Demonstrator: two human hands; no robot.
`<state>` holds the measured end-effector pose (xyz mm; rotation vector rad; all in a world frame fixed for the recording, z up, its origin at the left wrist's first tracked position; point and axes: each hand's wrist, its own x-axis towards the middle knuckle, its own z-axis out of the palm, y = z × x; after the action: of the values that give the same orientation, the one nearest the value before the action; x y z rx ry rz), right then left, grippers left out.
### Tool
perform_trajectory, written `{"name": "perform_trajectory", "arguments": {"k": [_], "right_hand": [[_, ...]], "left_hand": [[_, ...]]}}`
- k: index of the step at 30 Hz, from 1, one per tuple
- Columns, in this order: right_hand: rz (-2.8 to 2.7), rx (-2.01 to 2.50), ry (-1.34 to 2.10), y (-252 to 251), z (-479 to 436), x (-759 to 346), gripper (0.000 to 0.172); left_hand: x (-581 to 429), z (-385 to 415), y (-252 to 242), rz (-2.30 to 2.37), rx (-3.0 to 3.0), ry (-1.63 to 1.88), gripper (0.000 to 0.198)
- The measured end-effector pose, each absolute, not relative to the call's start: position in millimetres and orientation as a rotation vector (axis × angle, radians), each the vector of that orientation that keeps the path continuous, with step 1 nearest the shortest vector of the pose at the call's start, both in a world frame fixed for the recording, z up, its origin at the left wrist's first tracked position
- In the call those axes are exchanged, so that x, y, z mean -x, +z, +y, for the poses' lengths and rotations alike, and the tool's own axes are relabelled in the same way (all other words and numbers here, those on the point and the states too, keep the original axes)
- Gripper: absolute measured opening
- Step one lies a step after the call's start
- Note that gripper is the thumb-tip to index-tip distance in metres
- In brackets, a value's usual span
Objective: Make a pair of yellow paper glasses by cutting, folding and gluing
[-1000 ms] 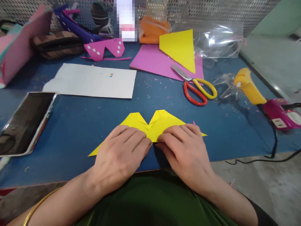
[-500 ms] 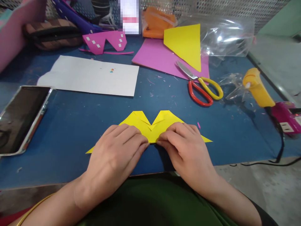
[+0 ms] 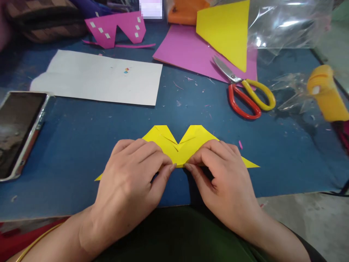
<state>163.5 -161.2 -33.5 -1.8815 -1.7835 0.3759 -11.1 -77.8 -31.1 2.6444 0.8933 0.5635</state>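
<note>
On the blue desk, near its front edge, I have the left hand and right hand pinching a notched yellow sheet in a narrow grip, scissors lying beyond.

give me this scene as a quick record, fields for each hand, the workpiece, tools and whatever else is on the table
left hand: pinching the cutout's near edge, left of its middle
right hand: pinching the same edge, right of middle
workpiece: yellow paper cutout, V-notch on its far side, pointed ends out past both hands
tool: scissors, one red and one yellow handle, blades over a pink sheet
left side: phone, screen up; white paper
far left: pink paper glasses with white squares
</note>
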Motion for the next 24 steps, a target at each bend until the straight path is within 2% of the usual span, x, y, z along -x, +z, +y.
{"name": "perform_trajectory", "arguments": {"k": [24], "right_hand": [[-1.789, 1.894, 0.414, -34.8, -158.7, -165.6, 0.014]], "left_hand": [[7.9, -78.2, -28.3, 0.946, -2.682, 0.464, 0.023]]}}
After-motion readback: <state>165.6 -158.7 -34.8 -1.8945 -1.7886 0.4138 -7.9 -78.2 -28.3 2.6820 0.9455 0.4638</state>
